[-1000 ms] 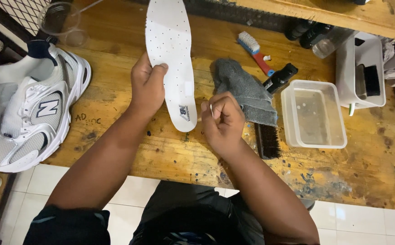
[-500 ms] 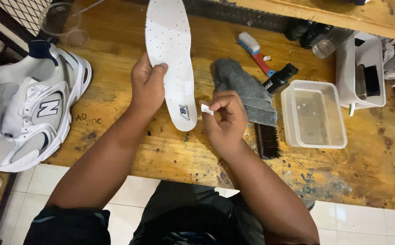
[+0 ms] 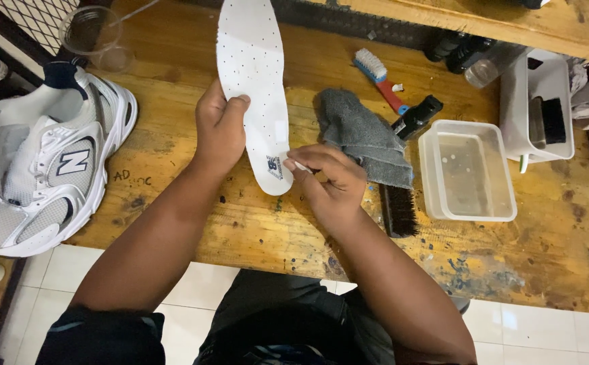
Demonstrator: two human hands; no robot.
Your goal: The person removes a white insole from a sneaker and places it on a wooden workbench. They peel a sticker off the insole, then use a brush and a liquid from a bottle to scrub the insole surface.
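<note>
Your left hand [image 3: 218, 128] grips the white insole [image 3: 254, 88] steady w/ fingers closed, so right hand [image 3: 328, 182] fingers can pinch a small white bit [image 3: 301, 165] at its heel.

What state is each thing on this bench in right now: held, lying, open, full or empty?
insole: held up off the bench in the left hand, heel end nearest the person.
right hand: pinching something small and white at the insole's heel.
sneaker: lying on the bench, untouched.
grey cloth: crumpled, lying flat.
clear tub: open, holds clear liquid.
dark brush: lying beside the cloth.
blue-handled brush: lying bristles up.
</note>
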